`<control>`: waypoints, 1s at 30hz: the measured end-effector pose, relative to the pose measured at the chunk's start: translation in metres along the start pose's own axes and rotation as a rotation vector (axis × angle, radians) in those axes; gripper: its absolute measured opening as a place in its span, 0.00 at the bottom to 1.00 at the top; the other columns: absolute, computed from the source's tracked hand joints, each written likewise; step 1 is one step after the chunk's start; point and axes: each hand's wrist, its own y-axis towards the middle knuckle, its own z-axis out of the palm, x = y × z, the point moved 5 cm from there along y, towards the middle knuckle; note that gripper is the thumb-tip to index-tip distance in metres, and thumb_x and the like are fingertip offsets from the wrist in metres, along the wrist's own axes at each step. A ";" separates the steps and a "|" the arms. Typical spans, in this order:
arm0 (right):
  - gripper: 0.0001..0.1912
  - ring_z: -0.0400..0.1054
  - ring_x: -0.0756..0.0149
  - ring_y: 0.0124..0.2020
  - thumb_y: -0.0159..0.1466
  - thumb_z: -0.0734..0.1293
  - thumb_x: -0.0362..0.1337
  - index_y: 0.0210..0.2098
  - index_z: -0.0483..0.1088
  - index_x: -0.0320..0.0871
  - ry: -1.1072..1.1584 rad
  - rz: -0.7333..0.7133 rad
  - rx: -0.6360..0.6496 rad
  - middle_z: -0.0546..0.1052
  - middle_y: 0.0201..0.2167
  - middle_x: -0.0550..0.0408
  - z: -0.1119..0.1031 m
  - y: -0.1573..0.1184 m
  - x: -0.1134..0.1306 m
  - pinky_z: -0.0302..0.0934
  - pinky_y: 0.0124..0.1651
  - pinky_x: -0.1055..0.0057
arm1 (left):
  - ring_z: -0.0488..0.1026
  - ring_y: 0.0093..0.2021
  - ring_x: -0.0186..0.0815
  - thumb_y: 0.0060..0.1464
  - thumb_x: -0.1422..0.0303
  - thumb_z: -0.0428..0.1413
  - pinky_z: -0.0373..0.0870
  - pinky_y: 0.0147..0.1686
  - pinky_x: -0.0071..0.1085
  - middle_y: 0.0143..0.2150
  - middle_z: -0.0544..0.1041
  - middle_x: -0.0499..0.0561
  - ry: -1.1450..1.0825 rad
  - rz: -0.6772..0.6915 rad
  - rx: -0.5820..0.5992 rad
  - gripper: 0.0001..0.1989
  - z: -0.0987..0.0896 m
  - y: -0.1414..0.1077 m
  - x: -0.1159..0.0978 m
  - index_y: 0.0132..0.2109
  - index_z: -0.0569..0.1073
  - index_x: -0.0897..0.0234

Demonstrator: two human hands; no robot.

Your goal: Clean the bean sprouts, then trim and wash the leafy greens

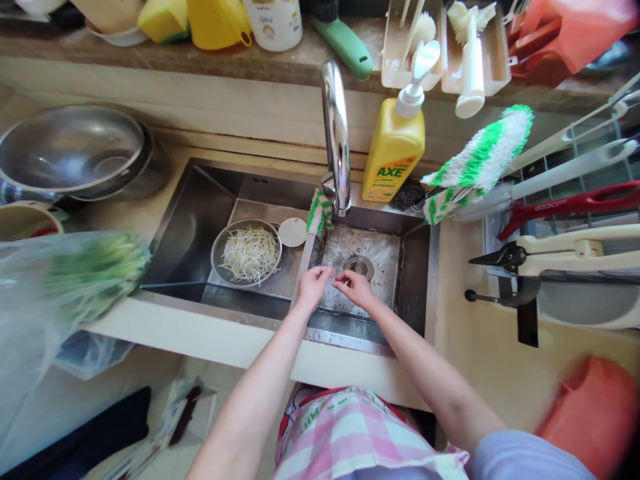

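Observation:
Both hands are over the right basin of a steel sink point(415, 280), fingertips almost touching. My left hand point(315, 285) is pinched closed near the divider, and my right hand point(354, 288) is also pinched, just above the drain point(359, 267). Something thin and pale seems to lie between the fingertips, too small to make out. In the left basin, a round metal bowl point(216, 257) holds white bean sprouts point(251, 254). Beside it is a round white disc point(293, 232). A green-and-white cloth point(319, 212) hangs on the divider below the chrome faucet point(336, 127).
A yellow soap bottle point(393, 153) stands behind the sink. Metal bowls point(70, 150) and bagged greens point(95, 270) are at the left. Scissors point(560, 253), a red-handled tool point(565, 205) and other utensils hang at the right. A shelf point(200, 63) with containers runs along the back.

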 end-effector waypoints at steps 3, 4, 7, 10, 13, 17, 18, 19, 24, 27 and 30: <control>0.09 0.69 0.64 0.35 0.56 0.66 0.34 0.36 0.74 0.43 -0.252 0.026 0.227 0.76 0.34 0.50 0.037 0.009 -0.009 0.57 0.36 0.73 | 0.73 0.32 0.34 0.44 0.60 0.57 0.67 0.37 0.29 0.29 0.77 0.53 -0.067 -0.051 0.028 0.15 -0.007 -0.003 -0.010 0.33 0.74 0.69; 0.09 0.69 0.62 0.35 0.54 0.67 0.32 0.35 0.74 0.42 -0.313 0.039 0.278 0.76 0.34 0.48 0.048 0.011 -0.011 0.57 0.36 0.72 | 0.72 0.32 0.33 0.43 0.60 0.57 0.67 0.37 0.29 0.29 0.77 0.53 -0.072 -0.064 0.042 0.15 -0.008 -0.006 -0.011 0.33 0.74 0.69; 0.06 0.70 0.60 0.33 0.53 0.66 0.27 0.28 0.75 0.39 -0.365 0.069 0.320 0.76 0.32 0.44 0.064 0.013 -0.014 0.57 0.34 0.71 | 0.72 0.31 0.32 0.43 0.60 0.58 0.66 0.36 0.28 0.28 0.77 0.52 -0.070 -0.079 0.055 0.15 -0.010 -0.016 -0.009 0.34 0.74 0.69; 0.08 0.69 0.62 0.33 0.56 0.64 0.32 0.30 0.75 0.40 -0.330 0.103 0.207 0.76 0.34 0.44 0.048 0.007 -0.020 0.57 0.33 0.72 | 0.72 0.31 0.33 0.44 0.62 0.57 0.67 0.36 0.28 0.28 0.77 0.52 -0.059 -0.082 0.047 0.14 -0.010 -0.022 0.005 0.36 0.74 0.69; 0.10 0.66 0.67 0.28 0.56 0.64 0.40 0.26 0.74 0.41 -0.073 0.178 -0.006 0.75 0.25 0.53 0.015 -0.008 -0.030 0.55 0.30 0.75 | 0.73 0.31 0.35 0.44 0.65 0.56 0.67 0.35 0.30 0.30 0.78 0.53 0.064 -0.065 0.045 0.11 -0.002 -0.023 0.021 0.35 0.75 0.68; 0.20 0.59 0.74 0.18 0.54 0.62 0.50 0.20 0.69 0.39 0.471 0.332 -0.098 0.69 0.16 0.59 -0.003 -0.032 -0.035 0.51 0.21 0.78 | 0.74 0.34 0.37 0.48 0.67 0.54 0.68 0.38 0.32 0.32 0.79 0.53 0.205 -0.001 0.119 0.09 0.022 -0.023 0.029 0.34 0.76 0.66; 0.20 0.58 0.75 0.17 0.54 0.62 0.51 0.21 0.69 0.39 0.601 0.385 -0.108 0.69 0.17 0.58 -0.002 -0.036 -0.034 0.50 0.20 0.78 | 0.74 0.35 0.37 0.49 0.67 0.53 0.68 0.39 0.33 0.33 0.79 0.53 0.205 0.012 0.145 0.10 0.028 -0.023 0.029 0.34 0.77 0.66; 0.20 0.58 0.75 0.17 0.53 0.62 0.52 0.22 0.69 0.39 0.711 0.434 -0.120 0.70 0.19 0.57 0.000 -0.041 -0.033 0.50 0.19 0.78 | 0.75 0.35 0.37 0.49 0.67 0.52 0.68 0.40 0.33 0.34 0.79 0.53 0.200 0.023 0.165 0.10 0.033 -0.024 0.029 0.35 0.77 0.65; 0.18 0.59 0.76 0.17 0.48 0.67 0.50 0.24 0.68 0.39 0.953 0.547 -0.204 0.72 0.21 0.57 0.012 -0.052 -0.029 0.51 0.17 0.79 | 0.75 0.33 0.37 0.47 0.67 0.54 0.69 0.39 0.34 0.31 0.79 0.53 0.136 -0.038 0.209 0.11 0.039 -0.030 0.036 0.37 0.77 0.67; 0.18 0.59 0.75 0.15 0.47 0.67 0.51 0.24 0.67 0.40 0.951 0.555 -0.200 0.71 0.19 0.58 0.021 -0.058 -0.032 0.49 0.15 0.79 | 0.75 0.30 0.36 0.44 0.67 0.56 0.70 0.35 0.33 0.29 0.79 0.53 0.062 -0.108 0.245 0.12 0.038 -0.036 0.046 0.35 0.77 0.68; 0.18 0.60 0.74 0.15 0.46 0.68 0.50 0.25 0.65 0.42 0.919 0.585 -0.205 0.71 0.18 0.59 0.025 -0.064 -0.039 0.49 0.15 0.78 | 0.74 0.27 0.34 0.42 0.66 0.58 0.70 0.31 0.31 0.28 0.79 0.53 0.019 -0.179 0.246 0.12 0.036 -0.039 0.056 0.34 0.77 0.68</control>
